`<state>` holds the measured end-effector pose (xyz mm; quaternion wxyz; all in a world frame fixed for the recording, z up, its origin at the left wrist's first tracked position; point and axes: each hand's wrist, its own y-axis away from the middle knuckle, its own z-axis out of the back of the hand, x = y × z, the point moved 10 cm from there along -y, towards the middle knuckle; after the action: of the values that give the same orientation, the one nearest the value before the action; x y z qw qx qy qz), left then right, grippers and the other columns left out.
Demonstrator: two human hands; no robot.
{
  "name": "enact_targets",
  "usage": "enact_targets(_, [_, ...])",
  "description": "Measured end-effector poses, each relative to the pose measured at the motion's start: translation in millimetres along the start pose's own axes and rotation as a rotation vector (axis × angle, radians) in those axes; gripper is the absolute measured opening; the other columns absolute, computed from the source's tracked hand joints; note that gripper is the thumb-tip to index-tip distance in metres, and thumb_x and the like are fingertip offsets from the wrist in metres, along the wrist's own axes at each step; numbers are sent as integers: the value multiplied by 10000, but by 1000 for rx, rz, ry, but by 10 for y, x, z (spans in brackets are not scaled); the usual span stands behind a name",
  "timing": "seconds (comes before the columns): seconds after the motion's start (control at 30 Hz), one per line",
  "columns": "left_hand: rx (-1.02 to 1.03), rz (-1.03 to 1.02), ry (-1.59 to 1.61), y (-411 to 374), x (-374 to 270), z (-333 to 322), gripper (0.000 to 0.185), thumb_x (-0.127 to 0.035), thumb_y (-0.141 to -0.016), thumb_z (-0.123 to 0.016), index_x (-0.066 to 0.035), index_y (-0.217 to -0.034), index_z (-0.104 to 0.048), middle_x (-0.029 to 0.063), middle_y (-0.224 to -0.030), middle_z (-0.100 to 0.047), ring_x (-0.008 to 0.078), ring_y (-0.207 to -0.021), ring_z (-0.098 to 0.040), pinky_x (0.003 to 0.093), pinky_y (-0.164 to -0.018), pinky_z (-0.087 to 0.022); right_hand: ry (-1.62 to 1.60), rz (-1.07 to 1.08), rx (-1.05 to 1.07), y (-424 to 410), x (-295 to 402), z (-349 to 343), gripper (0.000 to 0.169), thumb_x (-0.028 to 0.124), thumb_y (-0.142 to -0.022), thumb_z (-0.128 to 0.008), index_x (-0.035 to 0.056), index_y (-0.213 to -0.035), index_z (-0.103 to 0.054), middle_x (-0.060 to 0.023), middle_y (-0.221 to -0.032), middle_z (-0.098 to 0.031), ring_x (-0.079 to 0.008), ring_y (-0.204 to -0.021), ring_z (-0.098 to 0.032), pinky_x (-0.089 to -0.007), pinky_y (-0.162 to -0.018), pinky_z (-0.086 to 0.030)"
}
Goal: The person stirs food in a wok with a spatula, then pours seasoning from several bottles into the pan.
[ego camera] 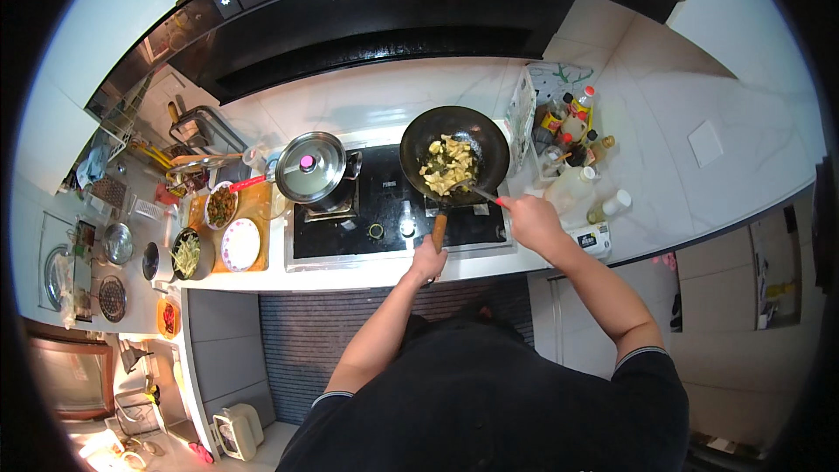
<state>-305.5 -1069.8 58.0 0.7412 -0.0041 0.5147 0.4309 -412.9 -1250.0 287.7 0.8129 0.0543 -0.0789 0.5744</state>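
My left hand [429, 261] is closed around the wooden handle [439, 233] of a dark wok [488, 134] on the right side of the gas hob [387, 203]. Yellowish pieces of food [449, 167], perhaps egg, lie in the wok's bottom with a shiny liquid. In my right hand [534, 223] is a metal spatula [483, 193] with a red part on its handle; its blade touches the food at the near side of the wok. Left of the wok, a steel pot with a glass lid [311, 167] stands on the other burner.
On the left, a wooden board [261, 210] bears a patterned plate [240, 244] and a bowl of chopped food [221, 205]. A dark pot of sliced greens [187, 255] stands beside it. Bottles [570, 189] crowd the right counter. A black range hood [367, 19] hangs above the hob.
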Motion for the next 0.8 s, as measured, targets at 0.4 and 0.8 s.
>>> enact_targets(0.4, [2,-8,17,23,-43,15,430,-159,-949,-650,77,-1237,-436,214,-762,-696,298,-533,-698,419,-462,-564,34,-47,-205,-538,-92,-264,405,62,-896,-600,99,-1295,-657,-195,-897,-687,-383,-746,-720,-490,-665,-578])
enact_targets(0.8, [-20,-3,-18,16,-24,36,426,-173,-940,-660,61,-1239,-465,230,-801,-709,321,-589,-724,431,-530,-591,35,-18,-17,-106,-57,-135,399,30,-846,-612,99,-1232,-681,-186,-898,-706,-393,-815,-718,-494,-722,-577])
